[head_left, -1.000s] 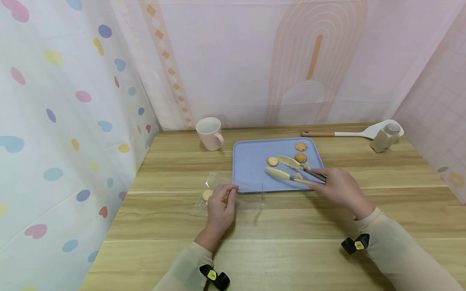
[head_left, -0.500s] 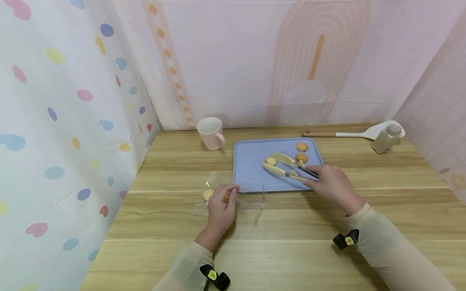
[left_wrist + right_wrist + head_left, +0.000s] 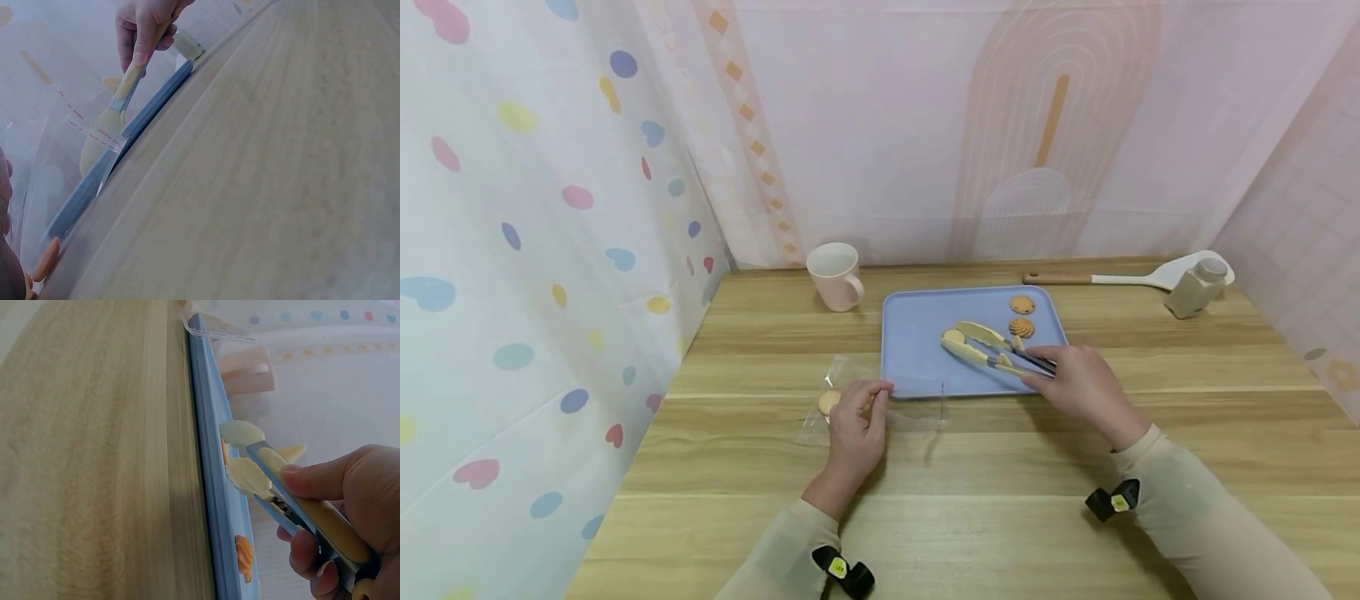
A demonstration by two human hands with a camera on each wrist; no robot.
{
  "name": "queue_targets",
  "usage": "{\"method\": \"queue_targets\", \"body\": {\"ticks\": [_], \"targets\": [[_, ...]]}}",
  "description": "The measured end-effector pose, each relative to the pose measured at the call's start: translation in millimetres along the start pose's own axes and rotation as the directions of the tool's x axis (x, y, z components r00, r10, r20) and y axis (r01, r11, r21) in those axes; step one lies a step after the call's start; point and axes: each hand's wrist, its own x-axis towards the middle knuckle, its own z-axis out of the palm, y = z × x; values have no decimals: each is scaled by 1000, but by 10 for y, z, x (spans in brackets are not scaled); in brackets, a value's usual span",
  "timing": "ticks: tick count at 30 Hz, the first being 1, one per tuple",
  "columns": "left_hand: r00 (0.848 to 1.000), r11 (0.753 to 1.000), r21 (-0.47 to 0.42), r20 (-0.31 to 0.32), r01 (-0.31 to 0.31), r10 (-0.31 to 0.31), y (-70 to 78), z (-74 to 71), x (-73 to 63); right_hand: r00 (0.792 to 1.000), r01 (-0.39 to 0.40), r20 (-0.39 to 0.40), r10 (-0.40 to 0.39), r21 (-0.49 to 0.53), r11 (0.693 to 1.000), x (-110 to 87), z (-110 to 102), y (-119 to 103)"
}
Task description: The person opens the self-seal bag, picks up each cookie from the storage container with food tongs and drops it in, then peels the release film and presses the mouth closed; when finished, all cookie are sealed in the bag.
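Observation:
Cream-tipped tongs (image 3: 973, 352) are gripped by my right hand (image 3: 1082, 383) over the blue tray (image 3: 910, 321). Between the tong tips lies a round pale cookie (image 3: 953, 336). A swirled cookie (image 3: 1021, 327) and a speckled cookie (image 3: 1022, 305) rest at the tray's right side; the swirled cookie (image 3: 244, 555) also shows in the right wrist view. My left hand (image 3: 857, 425) pinches the edge of a clear plastic bag (image 3: 917, 417) just left of the tray's near corner. Inside the bag a pale cookie (image 3: 829, 403) shows; the hand hides part of the contents.
A pink mug (image 3: 835, 279) stands behind the tray to the left. At the back right lies a white spatula (image 3: 1120, 279) with a wooden handle, and a small jar (image 3: 1197, 289) stands in front of its blade. Curtains (image 3: 880, 125) border the wooden table (image 3: 1000, 517).
The right hand and tongs have shifted left, and the tips have come closer together around the pale cookie, which has slid slightly left. My left hand and the bag stay put.

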Motion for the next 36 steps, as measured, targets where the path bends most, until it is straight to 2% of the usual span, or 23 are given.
{"method": "queue_targets", "body": {"ticks": [4, 11, 14, 19, 25, 30, 36], "targets": [[1000, 1000, -3, 1, 7, -7, 4, 8, 2, 1000, -3, -13, 3, 19, 1000, -34, -12, 21], [1000, 1000, 6, -2, -20, 20, -12, 15, 0, 1000, -9, -19, 10, 46, 999, -120, -54, 25], [1000, 1000, 13, 8, -9, 8, -24, 10, -6, 1000, 0, -23, 2, 70, 998, -166, -79, 2], [1000, 1000, 21, 22, 12, -12, -39, 11, -21, 999, 19, -49, -13, 119, 993, -281, -150, -60], [1000, 1000, 23, 11, -15, 15, -37, 27, -15, 998, 25, -65, -15, 169, 985, -457, -252, -109], [1000, 1000, 16, 22, -3, 3, -31, 21, -1, 996, 32, -82, -19, 163, 986, -542, -285, -111], [1000, 999, 29, 14, -12, 12, -29, 19, -6, 998, 26, -57, -19, 117, 993, -512, -247, -70]]}}
